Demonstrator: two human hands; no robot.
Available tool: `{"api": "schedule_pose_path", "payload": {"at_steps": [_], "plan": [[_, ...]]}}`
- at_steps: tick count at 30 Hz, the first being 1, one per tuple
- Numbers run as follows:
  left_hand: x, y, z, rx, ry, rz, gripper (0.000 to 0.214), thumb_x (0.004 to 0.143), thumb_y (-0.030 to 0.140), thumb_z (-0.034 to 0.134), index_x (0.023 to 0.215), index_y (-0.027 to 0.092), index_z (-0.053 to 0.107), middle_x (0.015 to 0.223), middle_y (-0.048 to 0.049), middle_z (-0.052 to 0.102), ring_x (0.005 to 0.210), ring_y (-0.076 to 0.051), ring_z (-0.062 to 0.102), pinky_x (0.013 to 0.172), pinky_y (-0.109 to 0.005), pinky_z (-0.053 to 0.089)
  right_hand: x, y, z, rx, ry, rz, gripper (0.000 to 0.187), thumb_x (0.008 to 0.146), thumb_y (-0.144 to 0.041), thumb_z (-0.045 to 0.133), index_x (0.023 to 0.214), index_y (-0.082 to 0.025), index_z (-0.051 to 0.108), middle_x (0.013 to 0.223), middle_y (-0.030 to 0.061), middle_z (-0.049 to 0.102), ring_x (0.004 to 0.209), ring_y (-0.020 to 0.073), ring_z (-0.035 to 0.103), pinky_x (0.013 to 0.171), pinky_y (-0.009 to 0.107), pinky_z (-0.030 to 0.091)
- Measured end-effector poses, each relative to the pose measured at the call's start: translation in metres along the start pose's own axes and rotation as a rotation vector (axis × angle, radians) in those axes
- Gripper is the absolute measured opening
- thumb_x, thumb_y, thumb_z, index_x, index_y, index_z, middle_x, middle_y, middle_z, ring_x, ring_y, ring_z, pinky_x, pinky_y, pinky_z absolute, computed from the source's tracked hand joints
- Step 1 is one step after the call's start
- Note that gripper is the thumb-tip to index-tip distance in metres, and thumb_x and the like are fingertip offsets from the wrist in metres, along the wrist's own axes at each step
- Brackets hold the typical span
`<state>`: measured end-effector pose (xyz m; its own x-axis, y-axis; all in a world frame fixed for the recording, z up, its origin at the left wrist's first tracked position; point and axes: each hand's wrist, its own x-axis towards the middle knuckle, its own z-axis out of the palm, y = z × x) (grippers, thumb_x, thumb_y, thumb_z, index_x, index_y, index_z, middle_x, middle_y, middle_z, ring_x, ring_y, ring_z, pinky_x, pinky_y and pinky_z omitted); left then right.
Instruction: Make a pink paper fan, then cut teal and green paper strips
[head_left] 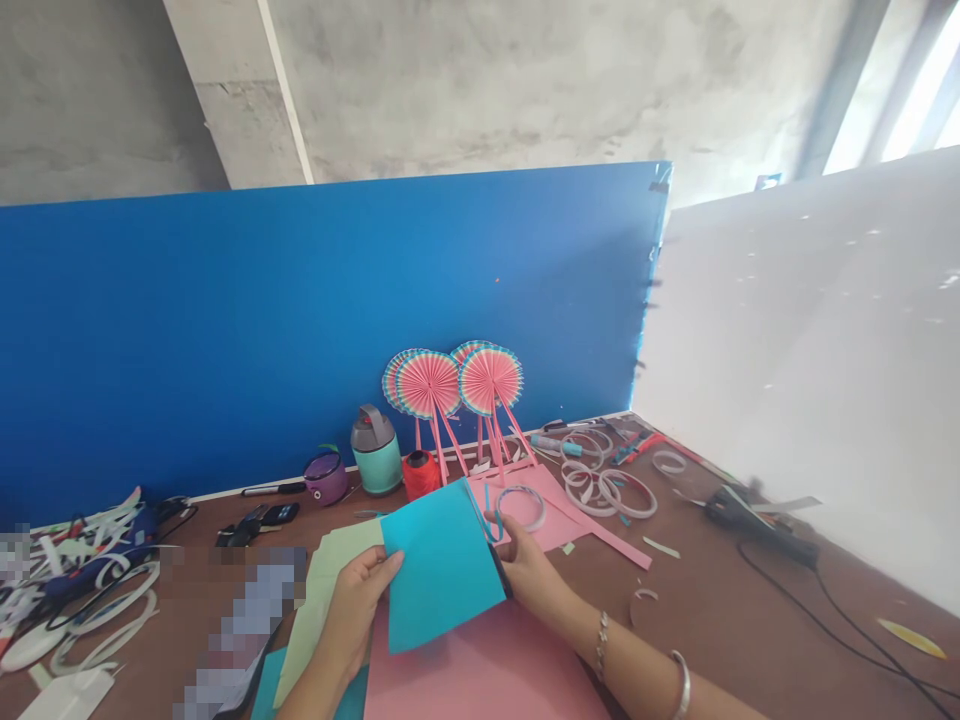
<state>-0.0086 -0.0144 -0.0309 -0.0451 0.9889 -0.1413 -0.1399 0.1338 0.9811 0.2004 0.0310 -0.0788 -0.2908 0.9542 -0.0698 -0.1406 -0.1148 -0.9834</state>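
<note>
Clock positions are read from the worker's side of the desk, with the blue sheet at centre. From where I stand, the sheet is held at a tilt over a large pink sheet, which extends toward 6 o'clock; the tilt presumably keeps its edges accessible.

Left hand: fingers grasp the 9 o'clock edge, thumb on top. This grip apparently steadies the sheet while leaving the opposite edge unobstructed.

Right hand: fingers bent at the 3 o'clock edge, beside a narrow blue strip. A dark item shows partly there; I cannot tell whether the fingers grasp it or the sheet.

Pale green paper lies at 9 o'clock, close to the left hand. Pleated pink fans stand at 12 o'clock before the blue partition, likely placed to keep their pleats uncrushed. The flask stands at 11 o'clock, and tape-like coils lie at 2 o'clock, outside the working area.
</note>
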Motion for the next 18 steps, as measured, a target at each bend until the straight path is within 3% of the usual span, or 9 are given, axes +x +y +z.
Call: {"api": "schedule_pose_path", "payload": {"at_steps": [7,14,18], "plan": [[0.0007,-0.0011,-0.0009,-0.049,-0.011,-0.015,0.031,0.060,0.046,0.074,0.079,0.021,0.070,0.083,-0.0062,0.074,0.084,-0.032,0.066,0.071,-0.042,0.056,0.0011,0.0023,-0.0003,0.043,-0.009,-0.004,0.078,0.059,-0.038,0.071,0.125,-0.017,0.035,0.049,-0.0078,0.053,0.037,0.0083,0.043,0.041,0.019,0.028],[0.0011,-0.0029,-0.0027,-0.030,-0.022,-0.024,0.032,0.063,0.047,0.072,0.081,0.020,0.069,0.078,-0.0061,0.074,0.079,-0.030,0.067,0.071,-0.042,0.055,0.0000,-0.0007,0.0004,0.035,0.011,0.006,0.078,0.060,-0.032,0.068,0.127,-0.013,0.032,0.037,-0.0163,0.033,0.033,0.0049,0.027,0.038,0.018,0.019],[0.0031,-0.0053,-0.0066,0.018,0.025,-0.013,0.033,0.062,0.049,0.071,0.078,0.020,0.069,0.078,-0.0072,0.073,0.077,-0.031,0.067,0.069,-0.042,0.054,0.0003,-0.0002,-0.0005,-0.064,0.035,0.043,0.082,0.060,-0.033,0.068,0.129,-0.011,0.029,0.036,-0.0149,0.038,0.031,0.0061,0.031,0.035,0.017,0.020]]}}
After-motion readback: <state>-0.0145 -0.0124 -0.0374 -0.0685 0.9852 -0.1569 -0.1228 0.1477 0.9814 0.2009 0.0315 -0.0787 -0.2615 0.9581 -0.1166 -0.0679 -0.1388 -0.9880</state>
